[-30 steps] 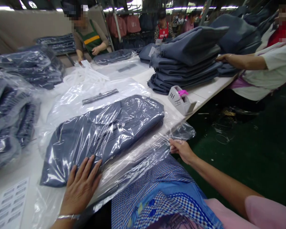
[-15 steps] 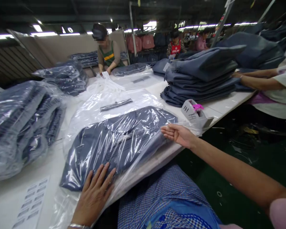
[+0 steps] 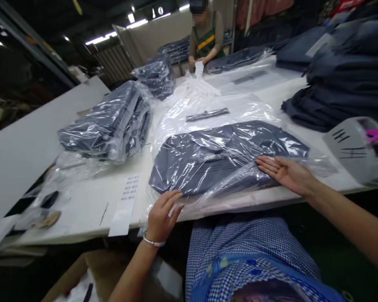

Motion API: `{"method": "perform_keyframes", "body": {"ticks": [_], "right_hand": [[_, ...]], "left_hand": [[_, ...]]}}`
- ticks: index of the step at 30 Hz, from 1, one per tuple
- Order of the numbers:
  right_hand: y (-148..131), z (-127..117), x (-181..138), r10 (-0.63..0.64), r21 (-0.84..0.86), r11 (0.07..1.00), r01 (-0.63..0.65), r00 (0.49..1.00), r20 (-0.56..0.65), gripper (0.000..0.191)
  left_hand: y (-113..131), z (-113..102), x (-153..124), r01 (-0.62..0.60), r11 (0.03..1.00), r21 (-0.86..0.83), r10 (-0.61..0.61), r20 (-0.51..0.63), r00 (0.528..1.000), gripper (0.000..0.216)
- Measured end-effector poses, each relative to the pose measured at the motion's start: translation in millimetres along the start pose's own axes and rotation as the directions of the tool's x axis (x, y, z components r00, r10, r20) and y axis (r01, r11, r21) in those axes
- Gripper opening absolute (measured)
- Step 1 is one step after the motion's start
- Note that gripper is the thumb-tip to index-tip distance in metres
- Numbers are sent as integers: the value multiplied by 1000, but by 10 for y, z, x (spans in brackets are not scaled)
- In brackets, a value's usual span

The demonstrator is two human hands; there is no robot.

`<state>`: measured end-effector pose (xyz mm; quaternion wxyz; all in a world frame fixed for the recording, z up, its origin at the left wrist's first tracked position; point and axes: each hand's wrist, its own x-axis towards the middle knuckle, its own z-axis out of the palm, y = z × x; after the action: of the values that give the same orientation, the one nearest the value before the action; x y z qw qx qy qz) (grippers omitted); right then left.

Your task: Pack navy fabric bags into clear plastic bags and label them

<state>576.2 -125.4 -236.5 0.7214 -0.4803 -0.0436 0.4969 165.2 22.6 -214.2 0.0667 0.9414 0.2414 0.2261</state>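
Observation:
A folded dark blue fabric item (image 3: 204, 167), perhaps a bag, lies flat on the white table inside a clear plastic bag (image 3: 189, 205). At its near left edge is my left hand (image 3: 164, 212), fingers bent with the thumb apart, touching the plastic. My right hand (image 3: 282, 173) rests palm up along the near right side, fingers stretched out against the loose plastic film. Nothing shows gripped in either palm. Just behind the item, a dark printed strip (image 3: 208, 114) shows on more clear plastic.
Wrapped dark blue items (image 3: 103, 121) are piled at the left. A taller unwrapped stack (image 3: 349, 84) and a grey holder (image 3: 349, 147) with something pink stand at the right. A label sheet (image 3: 124, 209) lies near the front edge. Across the table, a person (image 3: 206, 37) holds white paper.
The view has turned left. My left hand has gone from lying flat on the wrapped item to its near edge. My right hand has moved inward along the near side with the plastic.

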Motion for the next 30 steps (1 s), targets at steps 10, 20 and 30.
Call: {"method": "perform_keyframes", "body": {"ticks": [10,20,30], "right_hand": [[7,-24,11,-32,-10,999,32,999,17,33],[33,-48,55,-20,25,999,20,1000,-22,36],[41,-26,59,25,51,999,-21,996,-85,34]], "left_hand": [[97,6,-591,102,969,224,-80,-102,992,24],[-461,-672,306,59,966,251,-24,-144,989,23],[-689,-929,936,117,989,95,-127,103,987,27]]}}
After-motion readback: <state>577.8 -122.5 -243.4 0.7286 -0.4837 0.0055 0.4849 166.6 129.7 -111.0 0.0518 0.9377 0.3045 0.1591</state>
